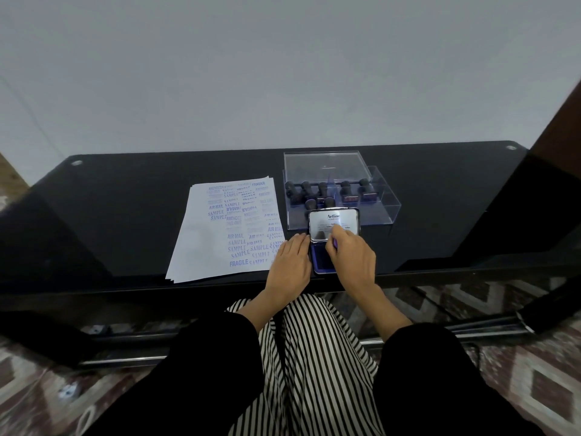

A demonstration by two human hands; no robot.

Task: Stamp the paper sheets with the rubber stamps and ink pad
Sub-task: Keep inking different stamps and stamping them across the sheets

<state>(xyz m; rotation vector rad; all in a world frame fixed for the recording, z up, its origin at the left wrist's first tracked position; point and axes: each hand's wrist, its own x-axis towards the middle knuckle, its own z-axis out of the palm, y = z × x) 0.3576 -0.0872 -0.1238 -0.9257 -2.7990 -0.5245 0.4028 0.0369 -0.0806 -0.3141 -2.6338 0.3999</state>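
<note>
**Hands at the open ink pad, stamps waiting in their clear box**

On the black desk (125, 215) a clear plastic box (385, 199) stands at the far right, its see-through cover (327, 166) raised behind it. Inside it are black-handled rubber stamps (323, 188) standing upright: five in the far row and two in the near row.

Just in front of the box sits the ink pad (318, 261), open. Its lid (333, 220) is tipped up and shows an "Artline" label, and its blue pad faces upward near the desk's front edge.

The right hand (352, 259) is over the pad with its fingers curled down round a small stamp (335, 244). Only a purple sliver of the stamp shows, and one fingertip reaches the lid. The left hand (290, 262) lies flat with straight fingers just left of the ink pad, holding nothing.

Left of both hands lies the stack of paper sheets (220, 240). The top sheet is crowded with purple prints reading SAMPLE, FRAGILE and AIR MAIL, and its near-left part is bare.
</note>
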